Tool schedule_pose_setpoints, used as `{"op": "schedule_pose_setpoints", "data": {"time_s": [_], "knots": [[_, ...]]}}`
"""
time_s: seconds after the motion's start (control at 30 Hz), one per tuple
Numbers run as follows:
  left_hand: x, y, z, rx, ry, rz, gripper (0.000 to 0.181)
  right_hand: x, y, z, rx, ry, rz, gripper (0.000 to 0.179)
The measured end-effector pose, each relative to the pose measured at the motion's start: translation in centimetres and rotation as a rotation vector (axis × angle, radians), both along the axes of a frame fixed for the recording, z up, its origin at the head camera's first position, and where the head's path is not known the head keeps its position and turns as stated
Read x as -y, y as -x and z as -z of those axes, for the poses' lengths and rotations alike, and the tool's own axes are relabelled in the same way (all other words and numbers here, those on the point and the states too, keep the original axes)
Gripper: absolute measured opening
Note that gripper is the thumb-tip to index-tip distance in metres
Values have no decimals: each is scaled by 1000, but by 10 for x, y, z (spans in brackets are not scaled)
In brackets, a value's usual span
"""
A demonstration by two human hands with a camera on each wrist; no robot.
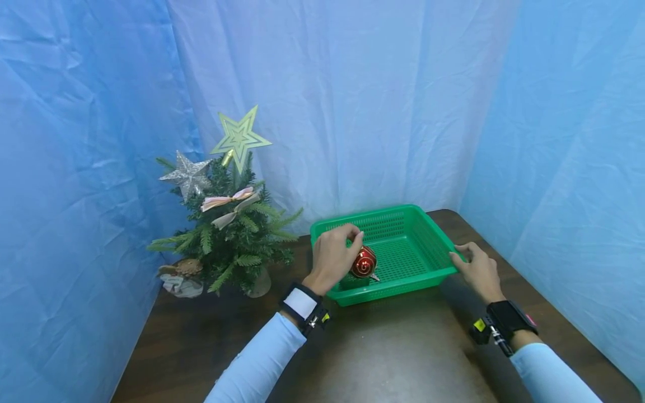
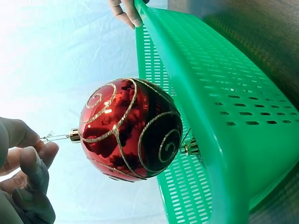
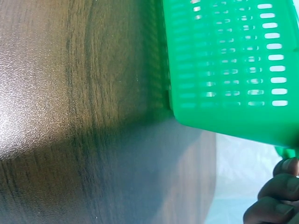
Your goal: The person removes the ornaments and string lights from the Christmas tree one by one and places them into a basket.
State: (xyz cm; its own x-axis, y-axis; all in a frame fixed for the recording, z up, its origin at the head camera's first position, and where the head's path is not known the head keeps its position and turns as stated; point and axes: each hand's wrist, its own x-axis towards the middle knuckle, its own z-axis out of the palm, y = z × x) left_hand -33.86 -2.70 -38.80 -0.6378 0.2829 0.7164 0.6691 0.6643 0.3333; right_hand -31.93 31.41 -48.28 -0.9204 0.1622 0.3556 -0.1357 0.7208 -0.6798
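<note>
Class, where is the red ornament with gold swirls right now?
In the head view, the red ornament hangs from the left hand over the left part of the green basket, to the right of the tree.

Gold-swirled red bauble (image 1: 364,262) hangs upright; green basket (image 1: 401,254) lies beneath.

Setting: curtained-off booth, apparently a recording station. Creased blue fabric (image 1: 327,84) hangs beyond the grip of the left hand (image 1: 335,254) and well off to either side of it. Below the grip: dark wood-grain table (image 1: 393,347). Just behind it: strapped-on wrist device (image 1: 304,307). Surrounding building: cannot tell.
</note>
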Motion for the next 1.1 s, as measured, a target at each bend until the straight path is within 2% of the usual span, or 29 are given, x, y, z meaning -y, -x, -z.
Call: {"op": "schedule_pose_setpoints", "data": {"time_s": [0.6, 1.1], "knots": [[-11, 8, 7, 46, -3, -21, 12, -1, 1, 2, -3, 8, -16, 45], [-24, 9, 11, 91, 35, -12, 14, -1, 0, 2, -15, 18, -27, 45]]}}
